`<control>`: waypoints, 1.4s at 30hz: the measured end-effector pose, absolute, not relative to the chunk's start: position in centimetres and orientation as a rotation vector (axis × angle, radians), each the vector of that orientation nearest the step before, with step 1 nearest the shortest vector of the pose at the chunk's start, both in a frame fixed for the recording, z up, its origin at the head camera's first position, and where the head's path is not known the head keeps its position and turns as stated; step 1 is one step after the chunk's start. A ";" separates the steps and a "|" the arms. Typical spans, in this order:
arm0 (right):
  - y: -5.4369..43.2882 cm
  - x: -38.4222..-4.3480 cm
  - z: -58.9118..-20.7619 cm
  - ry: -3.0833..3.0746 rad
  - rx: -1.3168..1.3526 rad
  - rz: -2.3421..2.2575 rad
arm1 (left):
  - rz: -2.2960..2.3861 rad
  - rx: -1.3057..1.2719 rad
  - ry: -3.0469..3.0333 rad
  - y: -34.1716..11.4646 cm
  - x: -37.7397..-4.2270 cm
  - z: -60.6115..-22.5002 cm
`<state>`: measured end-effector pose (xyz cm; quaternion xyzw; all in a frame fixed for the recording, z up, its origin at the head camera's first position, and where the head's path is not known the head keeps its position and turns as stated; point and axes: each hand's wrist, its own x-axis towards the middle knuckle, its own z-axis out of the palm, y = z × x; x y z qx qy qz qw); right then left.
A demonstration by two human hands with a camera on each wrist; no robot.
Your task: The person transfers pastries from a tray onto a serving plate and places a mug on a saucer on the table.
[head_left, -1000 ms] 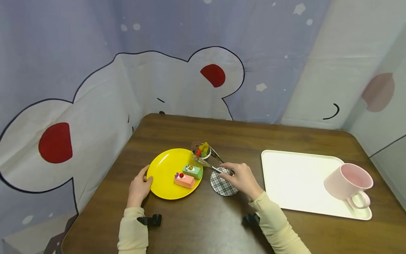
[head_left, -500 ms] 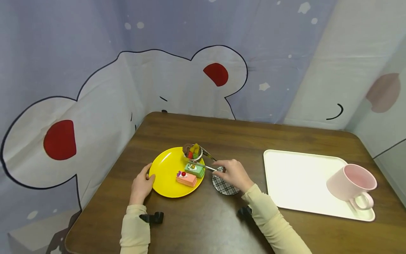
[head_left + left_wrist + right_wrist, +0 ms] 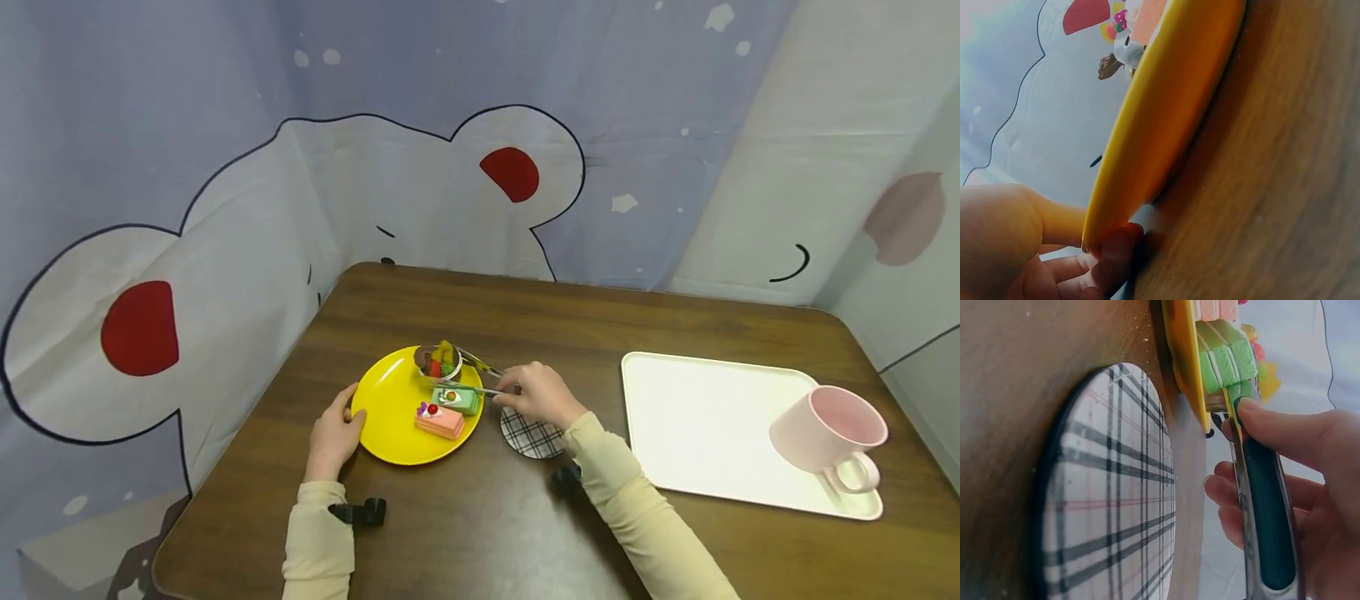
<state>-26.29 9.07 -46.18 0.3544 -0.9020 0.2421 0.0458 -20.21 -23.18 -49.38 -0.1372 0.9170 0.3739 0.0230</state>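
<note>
My left hand (image 3: 332, 435) grips the left rim of a yellow plate (image 3: 384, 421); in the left wrist view its thumb lies over the rim and its fingers curl below. My right hand (image 3: 542, 393) holds metal tongs (image 3: 1266, 512) with dark green grips, thumb pressed on one arm. Between the tongs' tips is a small dessert cup (image 3: 438, 364) filled with chocolate swirl and fruit, over the plate's back right part. A green cake slice (image 3: 459, 401) and a pink cake slice (image 3: 439, 422) topped with a red berry sit on the plate, in front of the cup.
A round plaid coaster (image 3: 531, 436) lies on the wooden table (image 3: 465, 533) right of the plate, partly under my right hand. Farther right, a white tray (image 3: 697, 425) carries a pink mug (image 3: 798, 433). A printed curtain (image 3: 637, 125) hangs behind the table.
My right hand has moved left with the tongs, bringing the dessert cup from beyond the plate's right edge to over the plate. The left hand stays at the rim.
</note>
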 end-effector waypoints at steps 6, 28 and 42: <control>8.5 -26.5 -45.9 -2.847 1.083 0.686 | 1.156 -0.427 2.836 -23.1 -20.2 -49.4; 7.0 -26.9 -46.3 -2.833 0.925 0.910 | 1.163 -0.416 2.850 -23.2 -20.4 -49.6; 7.0 -27.1 -45.0 -2.884 0.873 1.054 | 1.152 -0.437 2.834 -23.2 -20.4 -49.3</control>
